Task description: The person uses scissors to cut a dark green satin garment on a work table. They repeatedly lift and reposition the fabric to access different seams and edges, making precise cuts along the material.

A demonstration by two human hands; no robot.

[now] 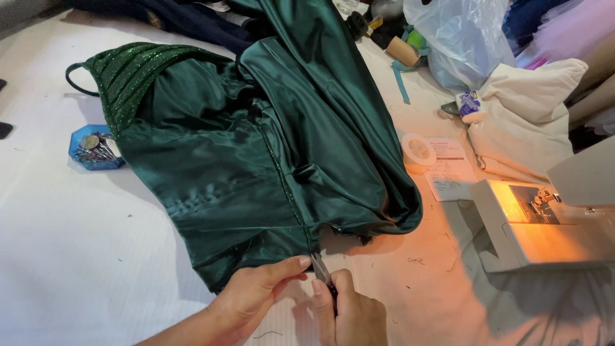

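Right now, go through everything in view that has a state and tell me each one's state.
Green satin dress: spread flat, lining side up.
Left hand: pinching the dress hem.
Right hand: gripping a small metal tool at the seam.
Sewing machine: lamp lit.
Blue pin box: open.
Plastic bag: open, crumpled.

A small blue container (96, 148) with metal pins and clips lies at the left on the white surface (64, 256). At the right stands a white sewing machine (544, 224), and its lamp gives warm orange light. Just beside it lie a printed paper card (450, 170) and a round clear spool (418, 150). Behind them is a folded cream cloth (528, 115), and further back a pale plastic bag (458, 38). A cardboard tube (401, 51) lies near this bag.
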